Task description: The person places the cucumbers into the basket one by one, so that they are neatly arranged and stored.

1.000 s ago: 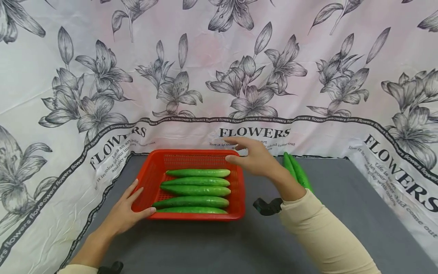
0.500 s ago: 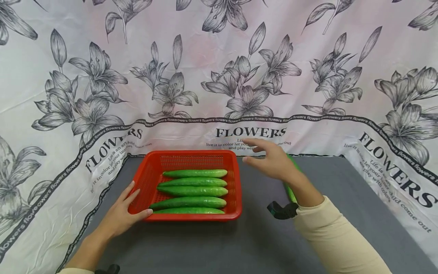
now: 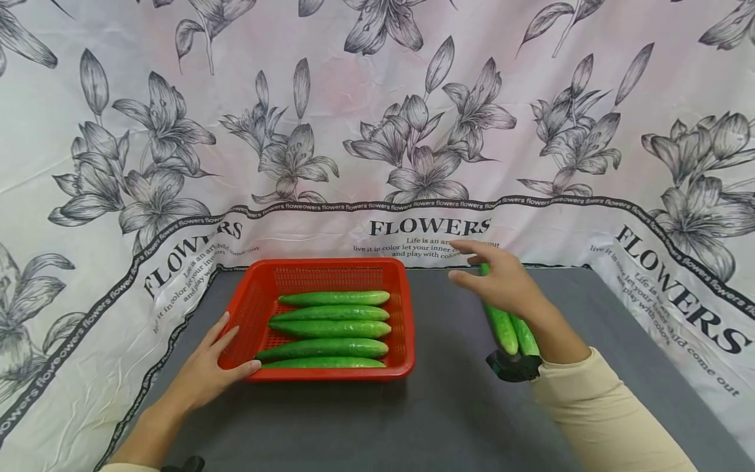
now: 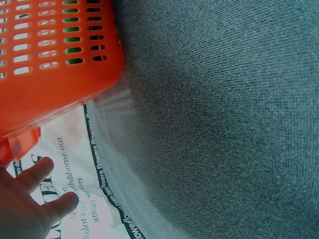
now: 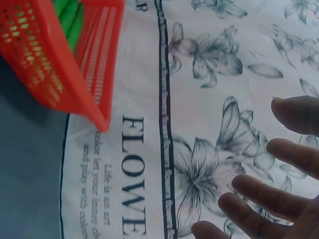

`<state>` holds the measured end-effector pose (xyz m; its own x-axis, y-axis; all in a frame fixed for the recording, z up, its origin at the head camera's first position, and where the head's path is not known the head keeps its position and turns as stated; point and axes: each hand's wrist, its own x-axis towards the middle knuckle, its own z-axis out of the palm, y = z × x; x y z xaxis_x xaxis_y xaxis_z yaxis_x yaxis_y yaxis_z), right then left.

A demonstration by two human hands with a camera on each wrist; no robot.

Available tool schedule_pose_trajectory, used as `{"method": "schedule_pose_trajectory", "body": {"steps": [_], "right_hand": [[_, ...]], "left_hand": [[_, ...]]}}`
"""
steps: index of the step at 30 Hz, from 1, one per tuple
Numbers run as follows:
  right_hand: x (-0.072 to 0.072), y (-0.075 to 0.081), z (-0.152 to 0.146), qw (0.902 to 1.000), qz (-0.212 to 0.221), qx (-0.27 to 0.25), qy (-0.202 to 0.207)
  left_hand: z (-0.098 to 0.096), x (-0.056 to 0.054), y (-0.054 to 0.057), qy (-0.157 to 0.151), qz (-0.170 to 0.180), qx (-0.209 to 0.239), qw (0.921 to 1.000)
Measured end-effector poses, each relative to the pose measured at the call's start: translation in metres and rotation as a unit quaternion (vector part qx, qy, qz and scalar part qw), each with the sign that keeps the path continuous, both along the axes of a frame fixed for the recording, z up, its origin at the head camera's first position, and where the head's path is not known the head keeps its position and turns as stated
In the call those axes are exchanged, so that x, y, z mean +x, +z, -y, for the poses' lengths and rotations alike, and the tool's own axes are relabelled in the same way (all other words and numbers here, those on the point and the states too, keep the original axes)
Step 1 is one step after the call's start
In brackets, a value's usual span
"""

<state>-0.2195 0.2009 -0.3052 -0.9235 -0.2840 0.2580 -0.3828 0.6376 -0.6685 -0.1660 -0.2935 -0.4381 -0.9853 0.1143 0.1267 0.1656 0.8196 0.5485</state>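
In the head view a red plastic basket (image 3: 407,314) holds several green cucumbers (image 3: 330,330) lying side by side. My left hand (image 3: 203,373) rests on the basket's left rim, thumb at the front corner and fingers spread along the side. My right hand (image 3: 501,278) hovers to the right of the basket with nothing in it, its fingers apart. Below and behind it, two more cucumbers (image 3: 503,331) lie on the table, partly hidden by the hand and wrist. Spread fingers of the right hand (image 5: 279,194) also show in the right wrist view, apart from the basket.
The grey table (image 3: 436,419) extends in front of the basket and to the right. A white cloth (image 3: 295,236) printed with flowers and lettering hangs behind the table and along both sides. A black wrist strap (image 3: 513,367) sits on the right arm.
My right hand has moved right, from over the basket's right rim to above the two loose cucumbers. My left hand stays on the basket. The view has shifted slightly.
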Motion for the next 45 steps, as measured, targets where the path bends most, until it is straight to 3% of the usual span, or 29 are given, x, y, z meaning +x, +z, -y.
{"method": "schedule_pose_trajectory", "body": {"steps": [20,27,45], "right_hand": [[0.005,-0.031,-0.063,0.9974,0.037,0.000,-0.063],[0.000,-0.048,-0.080,0.9940,0.060,0.027,-0.088],[-0.016,-0.087,-0.108,0.9816,0.147,0.040,-0.114]], "left_hand": [[0.000,0.002,-0.002,-0.003,-0.011,0.000,0.9999],[0.002,0.000,-0.002,-0.003,-0.005,-0.004,1.0000],[0.002,-0.001,-0.001,-0.002,-0.005,-0.002,1.0000]]}}
